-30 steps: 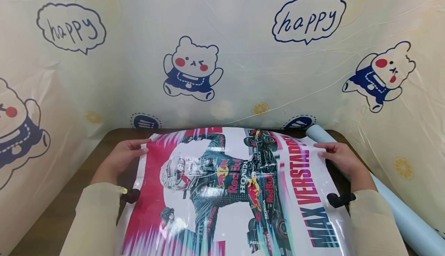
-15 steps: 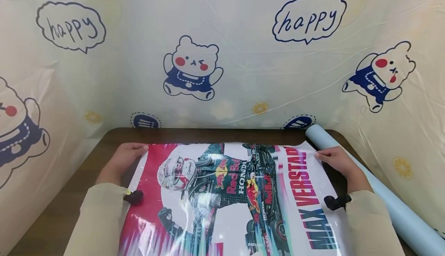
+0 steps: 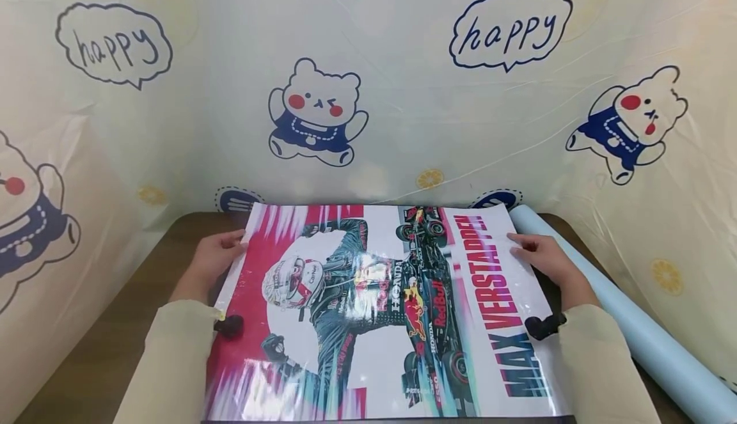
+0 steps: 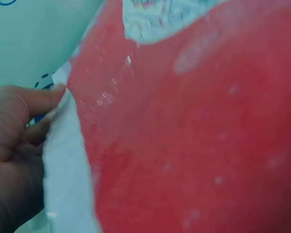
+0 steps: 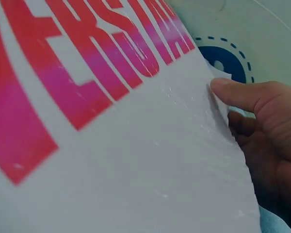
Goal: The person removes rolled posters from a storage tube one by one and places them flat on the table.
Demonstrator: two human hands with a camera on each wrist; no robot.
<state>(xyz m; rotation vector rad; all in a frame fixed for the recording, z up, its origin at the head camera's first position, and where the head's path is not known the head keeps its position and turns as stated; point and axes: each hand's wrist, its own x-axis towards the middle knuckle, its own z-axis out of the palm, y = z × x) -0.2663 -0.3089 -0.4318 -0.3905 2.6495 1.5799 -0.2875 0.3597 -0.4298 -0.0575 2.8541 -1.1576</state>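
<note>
A glossy poster (image 3: 380,277) of a helmeted racing driver and a race car lies sideways to me in the head view, with big red-to-blue lettering along its right side. My left hand (image 3: 214,258) pinches its left white margin between thumb and fingers; in the left wrist view the thumb presses on the red side's white border (image 4: 70,170). On the opposite margin, my right hand (image 3: 547,259) grips the edge, thumb on top and fingers curled underneath, as the right wrist view shows. The sheet looks fairly flat, with small ripples near the right thumb (image 5: 237,92).
A long light-blue roll (image 3: 627,328) lies diagonally along the right side of the dark wooden table (image 3: 115,309). Behind and around hangs a pale curtain (image 3: 403,91) printed with bears and "happy" bubbles. Black wrist devices (image 3: 230,326) overlap the poster's sides.
The poster's far edge dipped toward me half a second ago and now reaches farther back, straighter than at first. Its near edge has come into view. My right hand has shifted slightly left.
</note>
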